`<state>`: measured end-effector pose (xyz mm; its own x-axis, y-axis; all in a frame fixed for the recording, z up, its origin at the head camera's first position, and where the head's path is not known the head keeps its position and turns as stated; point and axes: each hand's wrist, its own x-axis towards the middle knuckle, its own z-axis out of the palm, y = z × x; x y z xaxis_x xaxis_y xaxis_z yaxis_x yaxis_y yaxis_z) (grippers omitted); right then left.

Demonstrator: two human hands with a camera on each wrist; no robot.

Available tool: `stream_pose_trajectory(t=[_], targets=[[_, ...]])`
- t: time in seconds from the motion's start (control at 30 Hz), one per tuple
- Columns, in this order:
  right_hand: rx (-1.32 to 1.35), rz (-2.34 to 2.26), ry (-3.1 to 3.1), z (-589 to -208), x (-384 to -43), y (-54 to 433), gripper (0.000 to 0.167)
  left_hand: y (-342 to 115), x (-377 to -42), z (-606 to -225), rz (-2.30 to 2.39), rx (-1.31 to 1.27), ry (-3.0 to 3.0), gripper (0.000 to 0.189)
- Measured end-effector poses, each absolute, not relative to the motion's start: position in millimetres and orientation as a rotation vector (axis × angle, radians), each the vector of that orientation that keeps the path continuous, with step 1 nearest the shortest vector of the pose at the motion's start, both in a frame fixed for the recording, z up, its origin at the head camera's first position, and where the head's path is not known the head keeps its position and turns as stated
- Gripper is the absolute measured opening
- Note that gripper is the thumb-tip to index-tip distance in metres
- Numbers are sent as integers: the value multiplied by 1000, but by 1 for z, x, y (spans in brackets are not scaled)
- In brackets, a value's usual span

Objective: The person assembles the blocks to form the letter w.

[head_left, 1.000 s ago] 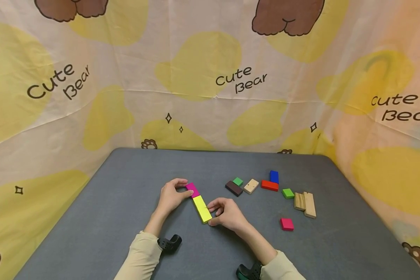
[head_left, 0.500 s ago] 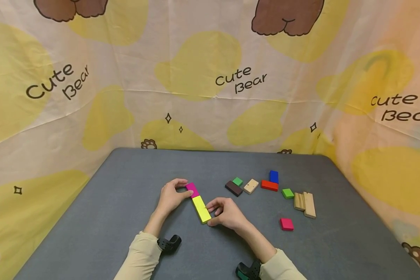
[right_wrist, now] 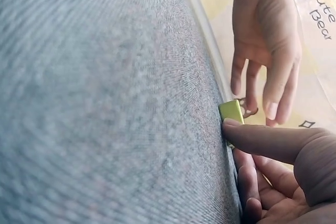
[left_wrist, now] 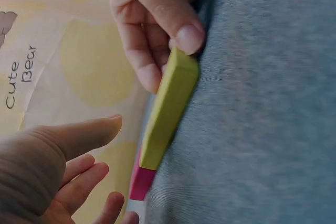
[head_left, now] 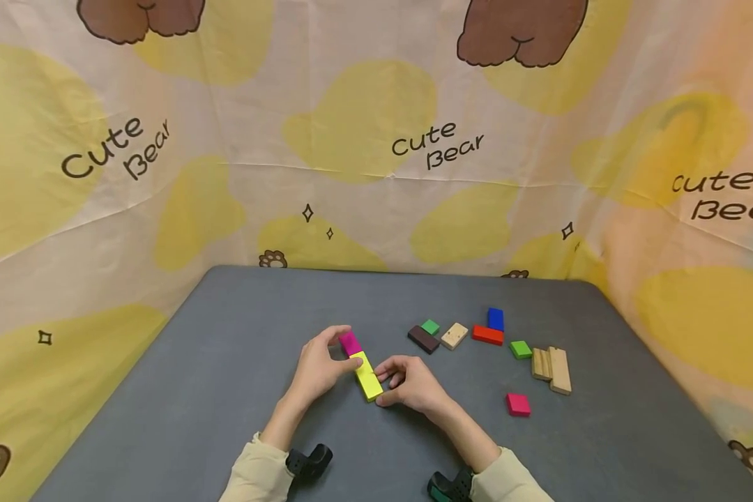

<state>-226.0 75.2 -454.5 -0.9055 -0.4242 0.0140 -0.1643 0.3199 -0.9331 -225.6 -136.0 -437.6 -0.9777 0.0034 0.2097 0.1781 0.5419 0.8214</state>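
A yellow rectangular block lies on the grey table, end to end with a magenta block beyond it. My right hand pinches the near end of the yellow block, thumb against the end face and fingers along its right side. My left hand hovers at the left of the two blocks, thumb out straight. In the left wrist view a gap separates the left thumb from the yellow block, and nothing is in that hand.
To the right lie a dark brown block, a green block, a speckled tan block, red and blue blocks, a light green block, wooden pieces and a pinkish-red block. Patterned cloth surrounds the table.
My left hand has let go of the magenta block and shifted right and slightly nearer, beside the yellow block. The right hand keeps its pinch. The head view has shifted slightly.
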Motion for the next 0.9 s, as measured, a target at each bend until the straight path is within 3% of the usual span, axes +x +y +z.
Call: stream_pose_trajectory(t=[0.63, 0.9], targets=[[-530, -1612, 2329, -450, -224, 76, 38, -134, -220, -447, -1387, -175, -2637, 59], [-571, -1628, 2143, -446, -229, 97, 46, -134, -221, -450, -1370, -135, -2660, 58]])
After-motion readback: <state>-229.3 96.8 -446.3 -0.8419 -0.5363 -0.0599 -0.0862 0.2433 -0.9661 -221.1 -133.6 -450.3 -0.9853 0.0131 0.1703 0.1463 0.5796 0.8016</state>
